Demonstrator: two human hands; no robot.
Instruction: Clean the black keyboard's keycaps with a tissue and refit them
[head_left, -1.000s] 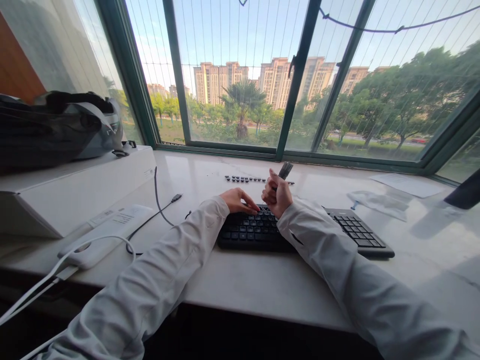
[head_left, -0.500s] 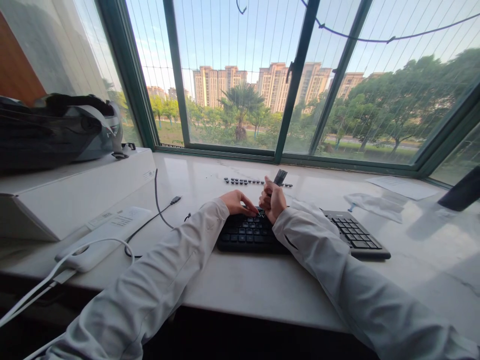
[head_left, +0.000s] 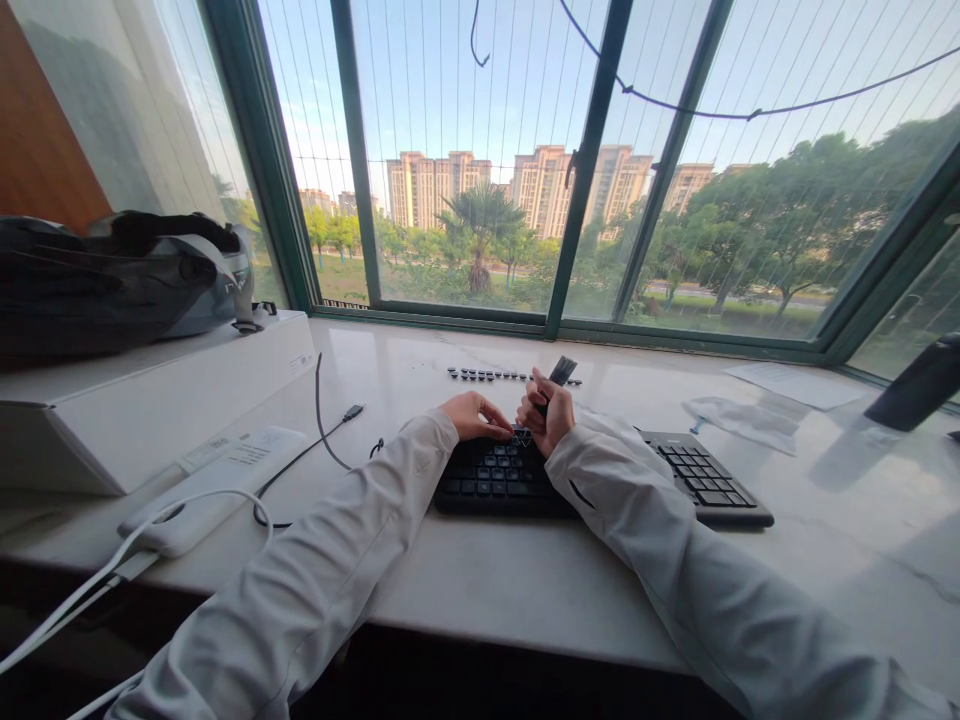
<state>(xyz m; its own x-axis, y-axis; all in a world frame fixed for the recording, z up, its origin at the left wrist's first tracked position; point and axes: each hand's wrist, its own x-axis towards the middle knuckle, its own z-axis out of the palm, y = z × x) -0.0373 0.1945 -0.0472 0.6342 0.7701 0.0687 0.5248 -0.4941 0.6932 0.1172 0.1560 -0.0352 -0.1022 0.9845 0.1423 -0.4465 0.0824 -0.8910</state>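
Observation:
A black keyboard (head_left: 499,490) lies on the white surface, partly hidden by my right sleeve. My right hand (head_left: 551,412) is wrapped round a dark brush (head_left: 562,371), bristles upward. Thin wire prongs show at the hand's lower side, against the upper keys; they look like a keycap puller at the brush's other end. My left hand (head_left: 478,417) is beside the prongs, thumb and fingers pinched together over the top rows. What the pinch holds, if anything, is too small to make out. Several loose black keycaps (head_left: 480,375) stand in rows behind the hands.
On the left are a white power strip (head_left: 217,490), a black USB cable (head_left: 330,420) and a white box (head_left: 172,400) bearing a dark bag (head_left: 112,285). To the right lie a clear plastic bag (head_left: 742,425), paper (head_left: 799,385) and a dark bottle (head_left: 915,385). Windows stand behind.
The view has tilted slightly up. My left fingers have straightened a little and stay close to the prongs; my right hand keeps its grip on the brush.

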